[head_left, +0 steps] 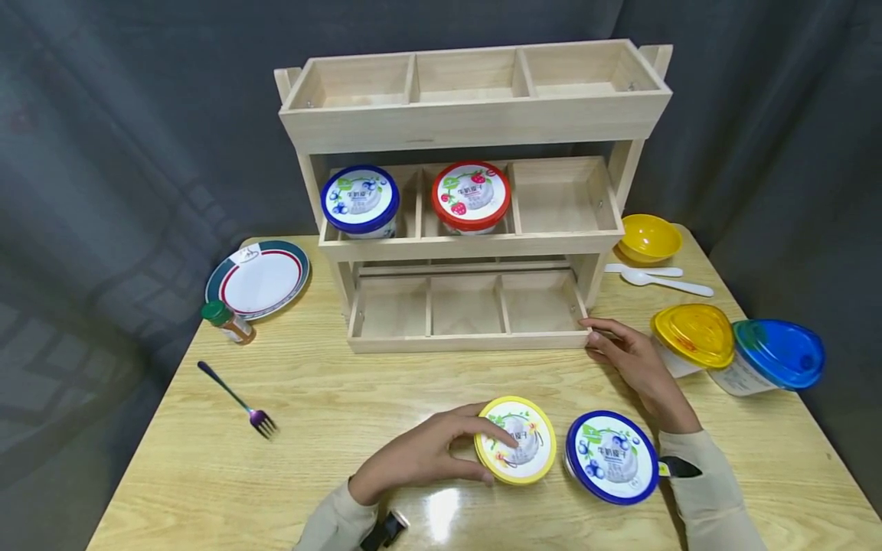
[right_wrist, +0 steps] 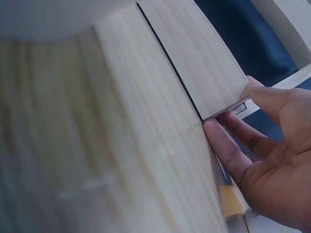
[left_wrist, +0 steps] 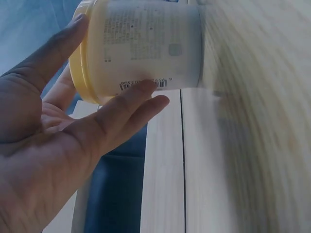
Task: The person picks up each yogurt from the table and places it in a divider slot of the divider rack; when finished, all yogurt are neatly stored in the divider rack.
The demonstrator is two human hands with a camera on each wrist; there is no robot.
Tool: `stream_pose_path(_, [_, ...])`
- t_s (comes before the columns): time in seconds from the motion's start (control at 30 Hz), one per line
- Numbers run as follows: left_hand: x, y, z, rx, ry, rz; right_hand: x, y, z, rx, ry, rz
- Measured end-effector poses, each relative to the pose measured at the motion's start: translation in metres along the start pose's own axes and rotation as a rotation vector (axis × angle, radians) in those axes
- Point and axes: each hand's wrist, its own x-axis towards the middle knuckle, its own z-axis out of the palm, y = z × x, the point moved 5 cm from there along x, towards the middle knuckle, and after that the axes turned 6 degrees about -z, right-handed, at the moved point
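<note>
My left hand (head_left: 441,448) is around a yellow-lidded ice cream tub (head_left: 530,451) standing on the table, one finger over its lid. In the left wrist view, fingertips (left_wrist: 146,87) lie against the printed side of the tub (left_wrist: 146,48). With its fingertips, my right hand (head_left: 634,363) holds the right front corner of the bottom tray of a wooden rack (head_left: 468,342). The right wrist view has thumb and fingers at that corner (right_wrist: 238,99). A blue-lidded tub (head_left: 613,459) stands between the yellow-lidded one and my right forearm.
On the middle tier stand a blue-lidded tub (head_left: 360,200) and a red-lidded tub (head_left: 472,197). A plate (head_left: 262,282), spice jar (head_left: 229,322) and fork (head_left: 237,400) lie left. Rightward are a yellow bowl (head_left: 649,239), white cutlery (head_left: 667,284), and yellow-lidded (head_left: 692,337) and blue-lidded containers (head_left: 779,356).
</note>
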Motion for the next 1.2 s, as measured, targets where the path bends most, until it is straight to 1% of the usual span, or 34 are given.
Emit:
stream_pose_path(0.17, [0.0,-0.003,0.003,-0.143,-0.011,-0.028,0.0,0.0,0.001,-0.002,-0.001,0.004])
stream_pose_path(0.23, [0.0,-0.003,0.003,-0.173,-0.011,-0.032,0.001,-0.001,0.001,-0.003,-0.001,-0.001])
stream_pose_path(0.3, [0.0,-0.003,0.003,-0.175,-0.008,-0.026,0.001,-0.001,0.001,-0.005,-0.001,-0.008])
stream_pose_path(0.37, [0.001,-0.003,0.003,-0.158,-0.003,-0.014,0.001,-0.001,0.001,-0.005,-0.001,-0.013])
stream_pose_path(0.6, [-0.002,0.002,-0.002,0.021,0.056,0.003,-0.001,-0.003,0.001,0.002,-0.001,-0.031])
stream_pose_path(0.73, [-0.007,0.003,-0.005,0.062,0.081,0.017,-0.001,-0.003,0.001,0.001,0.0,-0.04])
stream_pose_path(1.0, [-0.022,0.01,-0.007,0.107,0.1,0.078,0.0,-0.003,0.001,-0.014,-0.004,-0.03])
stream_pose_path(1.2, [-0.037,0.018,-0.013,0.151,0.152,0.121,-0.001,-0.002,0.001,-0.009,0.002,-0.008])
